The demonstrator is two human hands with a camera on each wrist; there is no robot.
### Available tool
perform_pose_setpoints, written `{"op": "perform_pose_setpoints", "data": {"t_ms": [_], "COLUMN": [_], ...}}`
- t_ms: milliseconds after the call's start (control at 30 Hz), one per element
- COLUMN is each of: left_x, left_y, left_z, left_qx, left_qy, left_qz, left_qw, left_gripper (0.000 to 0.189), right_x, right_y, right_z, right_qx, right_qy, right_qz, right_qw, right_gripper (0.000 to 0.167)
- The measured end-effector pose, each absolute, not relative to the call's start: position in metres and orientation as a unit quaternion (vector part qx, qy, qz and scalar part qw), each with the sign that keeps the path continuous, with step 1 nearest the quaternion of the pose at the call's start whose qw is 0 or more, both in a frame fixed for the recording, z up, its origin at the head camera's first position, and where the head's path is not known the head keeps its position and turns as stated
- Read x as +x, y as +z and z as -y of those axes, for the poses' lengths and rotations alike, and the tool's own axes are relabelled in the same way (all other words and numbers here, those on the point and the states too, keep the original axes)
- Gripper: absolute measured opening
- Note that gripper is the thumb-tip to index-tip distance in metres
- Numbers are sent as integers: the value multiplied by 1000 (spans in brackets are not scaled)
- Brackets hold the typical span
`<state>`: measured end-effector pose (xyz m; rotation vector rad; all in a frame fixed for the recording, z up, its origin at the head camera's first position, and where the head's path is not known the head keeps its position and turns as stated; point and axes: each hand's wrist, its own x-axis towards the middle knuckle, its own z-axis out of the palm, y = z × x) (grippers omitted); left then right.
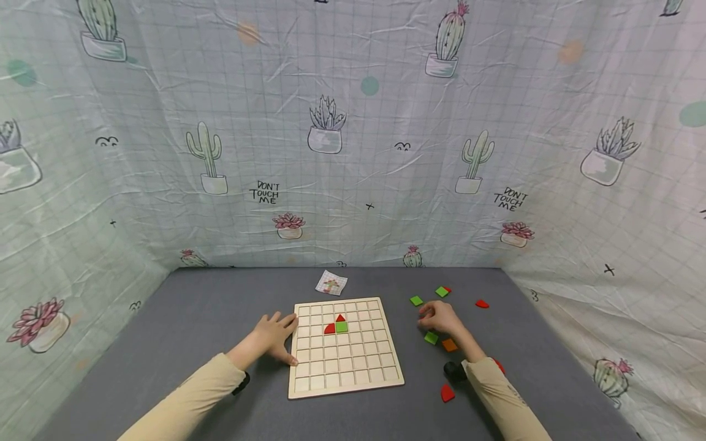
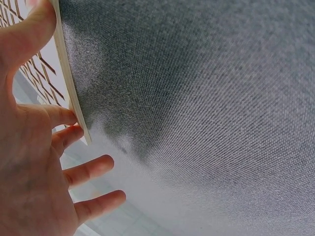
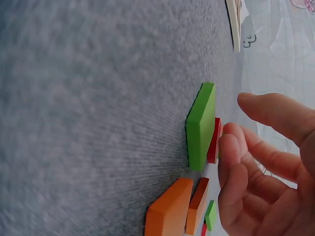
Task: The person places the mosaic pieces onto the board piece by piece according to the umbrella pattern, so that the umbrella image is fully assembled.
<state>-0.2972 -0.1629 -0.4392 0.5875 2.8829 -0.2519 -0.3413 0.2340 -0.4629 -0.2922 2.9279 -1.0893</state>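
A pale wooden board (image 1: 353, 367) with a square grid lies on the table. On it, a green square (image 1: 341, 327) touches a red triangle (image 1: 340, 318) and a red curved-edge piece (image 1: 330, 329). At the board's left edge rests my left hand (image 1: 271, 338), thumb and fingertips touching it, fingers spread. To the right, my right hand (image 1: 441, 320) hovers among loose pieces, its thumb apart from the bent fingers. Close to those fingertips in the right wrist view is a red piece (image 3: 214, 140), partly behind a green piece (image 3: 202, 123); whether they touch is unclear.
A patterned card (image 1: 331, 283) lies behind the board. Around the right hand are green pieces (image 1: 416, 301), an orange piece (image 1: 450, 345) and red pieces (image 1: 447, 393); one red piece is partly behind the right sleeve. A cactus-print cloth (image 1: 353, 202) surrounds the grey table.
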Motion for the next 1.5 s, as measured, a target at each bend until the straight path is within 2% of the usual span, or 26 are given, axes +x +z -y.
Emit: {"op": "perform_pose_setpoints", "data": {"t_ms": [467,700,967,1233,1500], "left_x": [-297,-296,-296,-297,-297], "left_y": [-441,-441,-440,-441,-440], "left_z": [163,164,163,163,164], "left_qx": [200,198,196,199,202], "left_qy": [-82,-76,-74,-73,-66], "left_qz": [-972,-972,-973,-973,-972], "left_qw": [94,97,99,94,95], "left_gripper": [96,95,95,96,95], "right_x": [-338,-342,-347,-346,-347], "right_y": [-459,-459,-463,-463,-463], "right_z": [-234,-229,-222,-223,-223], "right_qx": [-26,-47,-104,-86,-80], "right_qy": [-273,-260,-319,-338,-319], "right_qz": [-962,-964,-941,-936,-943], "right_qw": [12,16,45,55,53], "right_gripper": [23,20,22,30,29]}}
